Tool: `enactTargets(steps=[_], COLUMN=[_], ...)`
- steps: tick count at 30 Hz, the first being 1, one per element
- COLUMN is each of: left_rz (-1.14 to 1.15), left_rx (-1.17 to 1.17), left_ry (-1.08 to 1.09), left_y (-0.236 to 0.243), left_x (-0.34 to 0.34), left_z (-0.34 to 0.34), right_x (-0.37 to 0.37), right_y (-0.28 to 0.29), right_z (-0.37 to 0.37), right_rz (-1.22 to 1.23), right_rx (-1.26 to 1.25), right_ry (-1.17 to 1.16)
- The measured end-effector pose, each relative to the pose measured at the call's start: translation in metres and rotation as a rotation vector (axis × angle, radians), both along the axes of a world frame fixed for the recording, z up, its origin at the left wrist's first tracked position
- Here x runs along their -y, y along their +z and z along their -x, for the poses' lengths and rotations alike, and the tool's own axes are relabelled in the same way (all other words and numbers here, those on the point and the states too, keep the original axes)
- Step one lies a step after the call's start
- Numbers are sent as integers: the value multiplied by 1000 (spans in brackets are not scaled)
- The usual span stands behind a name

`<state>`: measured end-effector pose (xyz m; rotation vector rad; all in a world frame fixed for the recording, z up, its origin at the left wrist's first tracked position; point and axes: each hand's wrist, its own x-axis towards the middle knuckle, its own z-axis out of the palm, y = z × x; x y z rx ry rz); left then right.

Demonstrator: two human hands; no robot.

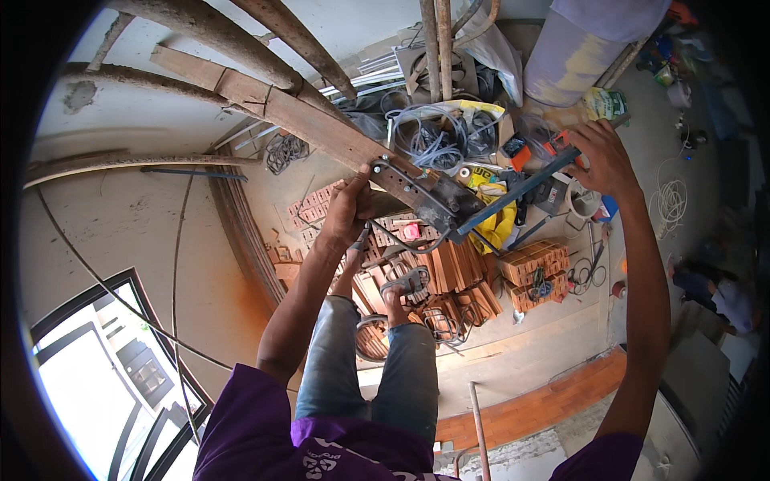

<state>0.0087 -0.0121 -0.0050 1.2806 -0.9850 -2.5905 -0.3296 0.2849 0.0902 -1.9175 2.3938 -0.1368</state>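
Observation:
A long wooden plank (297,120) runs from the upper left toward the middle, with metal pegs or bolts standing near its dark lower end. Along that end lies a thin bent steel rod (405,243), its loop hanging past the plank's near edge. My left hand (350,207) is closed around the rod at the plank's edge, with the thumb up against the wood. Out to the right, my right hand (600,157) grips one end of a straight blue-grey metal bar (517,192). The bar's other end meets the plank's tip; the exact contact is hard to make out.
Rusty poles (216,36) slant above the plank. Below are red-brown hollow bricks (457,260), bent rods (441,321) and my sandalled feet (407,282). Clear tubing (437,144), a yellow bag (501,224) and a large pale drum (573,60) are farther off. A window (112,369) stands left.

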Motion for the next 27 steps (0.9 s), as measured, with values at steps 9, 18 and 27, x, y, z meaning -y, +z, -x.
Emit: enactTargets(steps=[9,18,27], left_rz=[-35,20,68], left_rx=[-34,-23,0], left_ry=[-5,-37,-24], left_y=[-1,4,5], left_x=[-3,-3,-8], left_z=[1,4,8], right_x=[-9,6,9], right_y=[-5,25,37], right_z=[-6,16,42], right_rz=[28,-209,-409], right_rx=[-31,90,104], right_ry=[1,-5,-136])
